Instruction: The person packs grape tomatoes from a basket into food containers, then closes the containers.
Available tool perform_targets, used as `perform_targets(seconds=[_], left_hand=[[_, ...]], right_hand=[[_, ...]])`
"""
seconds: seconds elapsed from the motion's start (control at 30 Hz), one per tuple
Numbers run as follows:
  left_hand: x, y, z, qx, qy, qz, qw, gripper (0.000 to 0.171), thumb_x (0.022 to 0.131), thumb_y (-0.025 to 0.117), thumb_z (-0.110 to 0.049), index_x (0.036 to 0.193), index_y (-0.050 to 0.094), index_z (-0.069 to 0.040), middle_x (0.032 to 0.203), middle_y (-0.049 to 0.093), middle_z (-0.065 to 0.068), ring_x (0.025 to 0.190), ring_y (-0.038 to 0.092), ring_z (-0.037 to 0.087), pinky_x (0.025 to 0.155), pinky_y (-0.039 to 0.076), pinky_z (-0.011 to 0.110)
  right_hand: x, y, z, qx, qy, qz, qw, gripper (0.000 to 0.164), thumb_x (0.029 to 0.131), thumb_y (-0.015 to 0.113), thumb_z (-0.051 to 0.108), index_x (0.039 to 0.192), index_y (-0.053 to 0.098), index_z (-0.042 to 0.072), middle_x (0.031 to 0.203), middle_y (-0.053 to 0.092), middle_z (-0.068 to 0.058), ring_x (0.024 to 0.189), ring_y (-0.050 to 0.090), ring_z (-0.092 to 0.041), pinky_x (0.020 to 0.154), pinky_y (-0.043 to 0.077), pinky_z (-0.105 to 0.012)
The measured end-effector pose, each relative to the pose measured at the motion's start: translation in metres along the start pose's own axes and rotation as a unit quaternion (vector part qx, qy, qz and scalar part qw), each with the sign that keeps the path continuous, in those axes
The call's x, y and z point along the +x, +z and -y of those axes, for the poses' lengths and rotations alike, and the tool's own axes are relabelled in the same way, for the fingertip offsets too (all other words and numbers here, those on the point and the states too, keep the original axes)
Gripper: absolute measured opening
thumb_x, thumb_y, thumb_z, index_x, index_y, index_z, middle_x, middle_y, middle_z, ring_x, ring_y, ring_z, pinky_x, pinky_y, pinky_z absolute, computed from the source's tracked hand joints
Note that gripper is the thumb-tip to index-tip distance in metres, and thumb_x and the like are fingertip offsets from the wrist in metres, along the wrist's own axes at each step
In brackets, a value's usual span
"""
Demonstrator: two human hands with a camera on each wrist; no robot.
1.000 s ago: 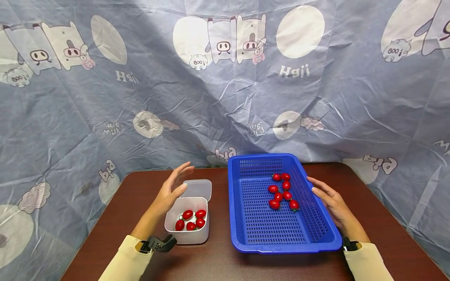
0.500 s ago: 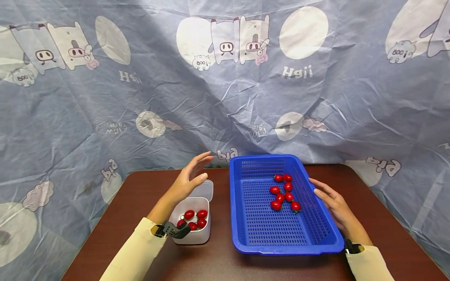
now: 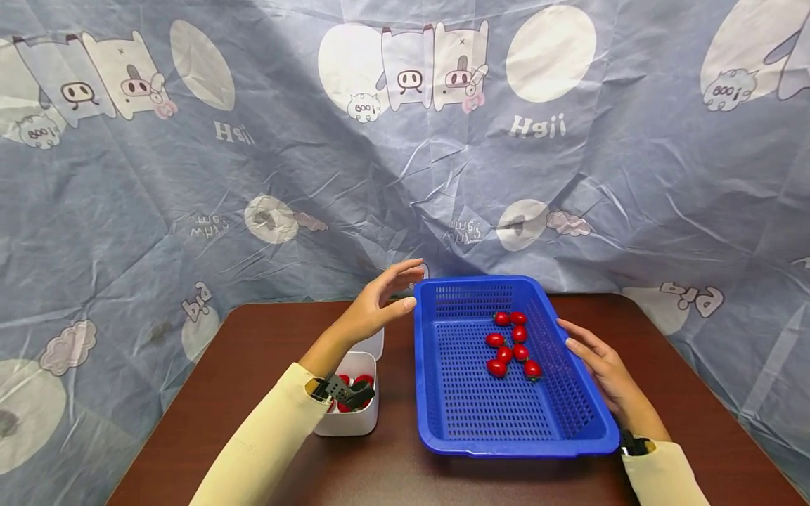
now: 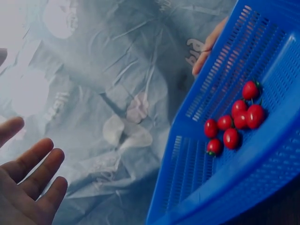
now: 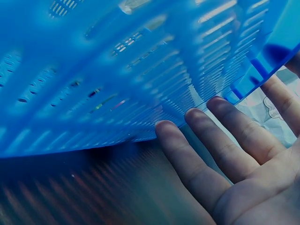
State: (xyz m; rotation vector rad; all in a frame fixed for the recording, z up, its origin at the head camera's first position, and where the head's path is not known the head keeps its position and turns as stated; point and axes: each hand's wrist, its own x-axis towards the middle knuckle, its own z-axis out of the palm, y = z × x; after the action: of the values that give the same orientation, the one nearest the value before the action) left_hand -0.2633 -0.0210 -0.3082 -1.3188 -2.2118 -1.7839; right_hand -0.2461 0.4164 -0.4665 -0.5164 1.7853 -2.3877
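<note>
A blue slotted plastic basket (image 3: 487, 414) stands on the table with several cherry tomatoes (image 3: 504, 354) inside, toward its right side. My left hand (image 3: 376, 306) hovers at the basket's far left corner, fingers extended and holding nothing; in the left wrist view its fingers (image 4: 40, 171) are spread apart from the basket. At the basket's right side is my right hand (image 3: 604, 369), its thumb and fingertips at the rim. The right wrist view shows its straight fingers (image 5: 234, 126) against the outer slotted wall.
Left of the basket is a small white box (image 3: 346, 424) with cherry tomatoes in it, partly hidden by my left wrist. Its clear lid (image 3: 372, 346) is behind it. A patterned grey-blue cloth (image 3: 316, 169) hangs behind the brown table (image 3: 209, 393).
My left hand has moved right, from above the white box to the basket's left rim. My right hand has stayed at the basket's right side.
</note>
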Motion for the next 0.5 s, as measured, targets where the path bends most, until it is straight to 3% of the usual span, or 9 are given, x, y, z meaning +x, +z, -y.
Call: perform_targets(seconds=[0.1, 0.2, 0.33, 0.5], left_hand=[[0.009, 0.006, -0.005, 0.006, 0.002, 0.01, 0.9999, 0.059, 0.094, 0.057, -0.019, 0.146, 0.035, -0.003, 0.141, 0.045, 0.021, 0.132, 0.039, 0.04, 0.107, 0.031, 0.055], [0.018, 0.011, 0.007, 0.002, 0.012, 0.017, 0.9998, 0.058, 0.094, 0.058, -0.019, 0.147, 0.036, -0.006, 0.141, 0.046, 0.019, 0.132, 0.041, 0.038, 0.108, 0.029, 0.055], [0.03, 0.019, 0.026, 0.009, 0.012, 0.022, 0.9997, 0.059, 0.093, 0.06, -0.021, 0.146, 0.038, -0.012, 0.14, 0.048, 0.012, 0.131, 0.044, 0.032, 0.107, 0.034, 0.05], [0.043, 0.032, 0.034, 0.027, -0.006, 0.035, 0.999, 0.058, 0.09, 0.064, -0.026, 0.144, 0.042, -0.019, 0.137, 0.052, 0.004, 0.128, 0.048, 0.024, 0.105, 0.038, 0.041]], right_hand=[[0.001, 0.0, 0.001, -0.018, 0.002, -0.015, 1.0, 0.047, 0.104, 0.037, 0.007, 0.15, 0.03, 0.007, 0.127, 0.061, -0.007, 0.101, 0.067, -0.026, 0.075, 0.053, -0.047], [0.001, 0.0, 0.002, -0.03, 0.006, -0.026, 0.999, 0.046, 0.104, 0.038, 0.008, 0.149, 0.032, 0.008, 0.126, 0.062, -0.006, 0.101, 0.068, -0.026, 0.075, 0.053, -0.047], [0.001, 0.0, 0.001, -0.014, 0.005, -0.011, 1.0, 0.047, 0.104, 0.036, 0.007, 0.15, 0.03, 0.008, 0.124, 0.063, -0.008, 0.098, 0.068, -0.028, 0.074, 0.053, -0.047], [0.001, 0.0, 0.0, 0.011, -0.001, 0.011, 1.0, 0.047, 0.104, 0.033, 0.004, 0.151, 0.027, 0.007, 0.125, 0.062, -0.01, 0.098, 0.068, -0.028, 0.075, 0.052, -0.047]])
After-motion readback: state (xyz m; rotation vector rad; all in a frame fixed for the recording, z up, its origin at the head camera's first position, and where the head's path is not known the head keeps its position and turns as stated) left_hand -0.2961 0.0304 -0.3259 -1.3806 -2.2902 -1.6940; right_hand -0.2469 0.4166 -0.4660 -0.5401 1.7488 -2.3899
